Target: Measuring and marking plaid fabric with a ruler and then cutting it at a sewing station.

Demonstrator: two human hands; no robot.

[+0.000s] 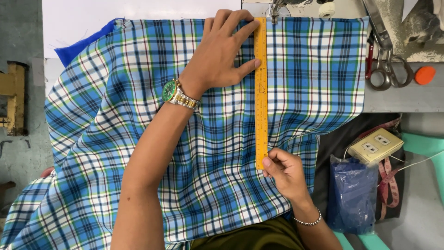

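step: measuring | left hand [222,51] presses flat on yellow ruler [261,92], centre frame, over plaid fabric [138,139] | right hand [284,171] pinches its lower end | next: likely needs steady ruler

A single head-worn camera looks almost straight down, close over the work (no second view shares it). The left hand [222,53] lies toward the top centre, the right hand [284,171] below it nearer the wearer, whose lap meets the bottom edge.
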